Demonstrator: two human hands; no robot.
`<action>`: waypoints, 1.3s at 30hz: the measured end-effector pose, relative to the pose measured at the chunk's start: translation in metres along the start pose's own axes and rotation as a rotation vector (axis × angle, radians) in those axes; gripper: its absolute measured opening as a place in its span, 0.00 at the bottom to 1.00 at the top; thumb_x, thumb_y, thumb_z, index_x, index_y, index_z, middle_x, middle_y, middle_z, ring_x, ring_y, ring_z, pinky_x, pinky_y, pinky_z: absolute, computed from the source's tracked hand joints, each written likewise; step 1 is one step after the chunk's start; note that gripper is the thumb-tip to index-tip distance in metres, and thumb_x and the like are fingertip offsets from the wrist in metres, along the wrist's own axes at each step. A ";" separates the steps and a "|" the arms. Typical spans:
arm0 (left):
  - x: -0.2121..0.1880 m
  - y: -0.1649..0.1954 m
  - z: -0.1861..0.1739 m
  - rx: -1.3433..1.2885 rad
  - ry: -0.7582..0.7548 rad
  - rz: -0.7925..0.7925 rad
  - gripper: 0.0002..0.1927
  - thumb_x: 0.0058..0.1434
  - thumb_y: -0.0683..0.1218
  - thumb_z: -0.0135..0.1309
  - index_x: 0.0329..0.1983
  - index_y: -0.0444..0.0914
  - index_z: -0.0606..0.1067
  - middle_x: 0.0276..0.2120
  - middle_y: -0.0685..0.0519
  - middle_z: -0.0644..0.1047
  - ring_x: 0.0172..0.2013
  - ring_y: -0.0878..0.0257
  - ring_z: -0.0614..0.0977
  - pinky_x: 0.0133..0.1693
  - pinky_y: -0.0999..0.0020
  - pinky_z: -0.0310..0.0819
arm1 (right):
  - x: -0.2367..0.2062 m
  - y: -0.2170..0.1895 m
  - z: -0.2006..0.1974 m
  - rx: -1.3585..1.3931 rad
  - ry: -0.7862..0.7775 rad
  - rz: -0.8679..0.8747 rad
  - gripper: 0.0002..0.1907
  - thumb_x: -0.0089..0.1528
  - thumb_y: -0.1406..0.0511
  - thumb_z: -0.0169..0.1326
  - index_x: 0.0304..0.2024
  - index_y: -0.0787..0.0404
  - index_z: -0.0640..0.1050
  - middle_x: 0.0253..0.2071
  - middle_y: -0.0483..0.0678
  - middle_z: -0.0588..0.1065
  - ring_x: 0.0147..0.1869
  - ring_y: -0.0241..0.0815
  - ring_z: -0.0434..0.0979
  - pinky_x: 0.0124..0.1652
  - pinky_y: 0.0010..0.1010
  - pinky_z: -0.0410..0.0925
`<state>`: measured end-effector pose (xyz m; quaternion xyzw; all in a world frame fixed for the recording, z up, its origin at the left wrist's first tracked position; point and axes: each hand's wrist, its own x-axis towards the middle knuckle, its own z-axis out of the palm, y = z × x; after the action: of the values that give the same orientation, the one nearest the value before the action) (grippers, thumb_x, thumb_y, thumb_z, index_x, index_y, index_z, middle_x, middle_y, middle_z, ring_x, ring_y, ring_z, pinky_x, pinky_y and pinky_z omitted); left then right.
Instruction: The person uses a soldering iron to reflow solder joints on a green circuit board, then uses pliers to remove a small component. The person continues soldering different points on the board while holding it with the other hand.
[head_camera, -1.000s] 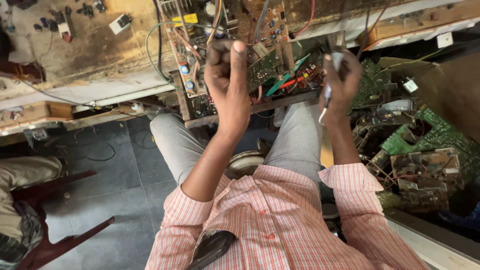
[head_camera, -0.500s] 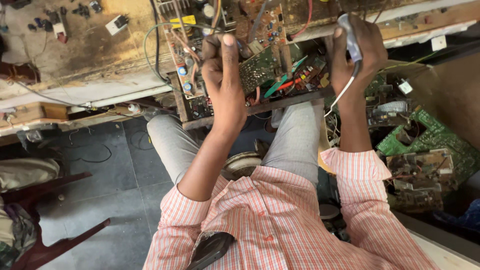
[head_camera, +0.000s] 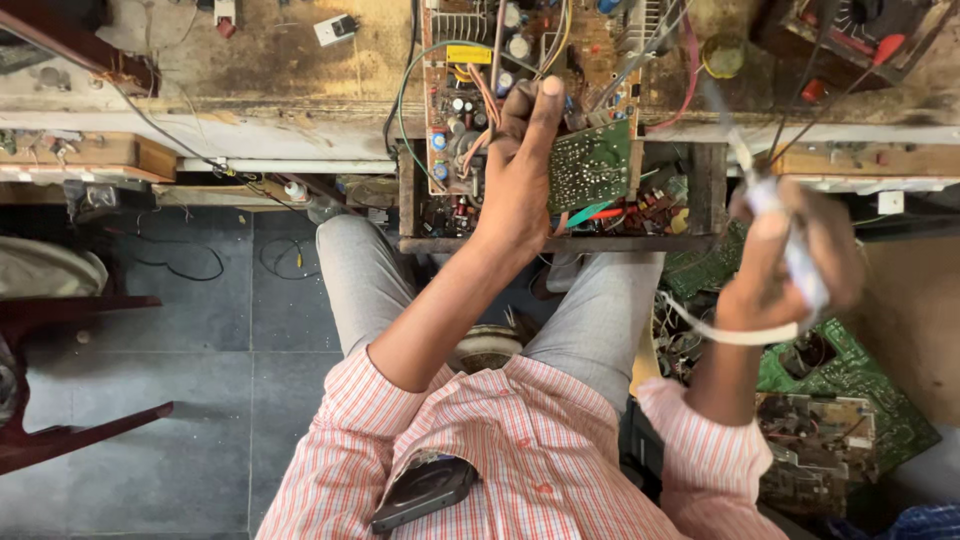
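nearest the camera, a striped pink shirt (head_camera: 520, 450) with a dark phone (head_camera: 425, 492) poking from the chest pocket, grey trousers (head_camera: 350, 280) below, knees spread either side of a pale round stool top (head_camera: 487, 347). off to the right at knee level, a heap of green scrap boards (head_camera: 850, 400), untouched. a little further out, right hand (head_camera: 790, 265) lifted clear of the bench, fingers curled shut round a slim pale soldering iron (head_camera: 790, 250) (blurred, so tip condition not readable), its white cord (head_camera: 730, 330) looping down under the wrist. left hand (head_camera: 520, 170) further forward, closed on the edge of a small green circuit board (head_camera: 590, 165), thumb up along its left side, holding it tilted on edge over the open chassis; still tied to the rest by wires, as far as can be told. beyond that, the large brown main board (head_camera: 455, 100) lying on the worn wooden bench (head_camera: 250, 60), studded with capacitors, green and orange wires trailing off it. farthest back, a small white switch box (head_camera: 335, 30) and a yellowish tape roll (head_camera: 722, 55). judged from this: board lifted and exposed, iron in hand but well apart from any joint, so preparation looks done and the actual soldering not yet begun; nothing reassembled.
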<state>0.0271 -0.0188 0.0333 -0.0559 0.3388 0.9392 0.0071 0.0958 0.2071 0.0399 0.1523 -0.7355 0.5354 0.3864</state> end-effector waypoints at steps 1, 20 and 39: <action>0.000 -0.001 0.000 -0.004 0.009 -0.005 0.17 0.69 0.55 0.58 0.51 0.40 0.72 0.46 0.58 0.73 0.49 0.70 0.72 0.52 0.69 0.69 | -0.004 -0.015 0.000 -0.004 -0.037 -0.087 0.14 0.75 0.64 0.57 0.55 0.71 0.77 0.49 0.63 0.79 0.41 0.48 0.84 0.40 0.30 0.81; 0.004 -0.011 0.001 0.033 -0.037 0.086 0.11 0.73 0.51 0.54 0.46 0.40 0.71 0.41 0.59 0.73 0.45 0.71 0.70 0.53 0.73 0.65 | -0.019 -0.072 0.022 -0.287 -0.197 -0.160 0.14 0.74 0.62 0.61 0.52 0.69 0.81 0.47 0.61 0.81 0.48 0.50 0.86 0.46 0.31 0.78; 0.003 -0.011 0.000 0.094 -0.105 0.162 0.12 0.76 0.52 0.54 0.46 0.38 0.72 0.42 0.57 0.74 0.47 0.70 0.72 0.58 0.71 0.64 | -0.023 -0.070 0.020 -0.263 -0.196 -0.140 0.13 0.74 0.62 0.61 0.53 0.68 0.81 0.45 0.62 0.81 0.47 0.50 0.87 0.46 0.31 0.79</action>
<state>0.0248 -0.0106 0.0256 0.0212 0.3849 0.9214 -0.0485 0.1473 0.1581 0.0673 0.2026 -0.8209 0.3889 0.3659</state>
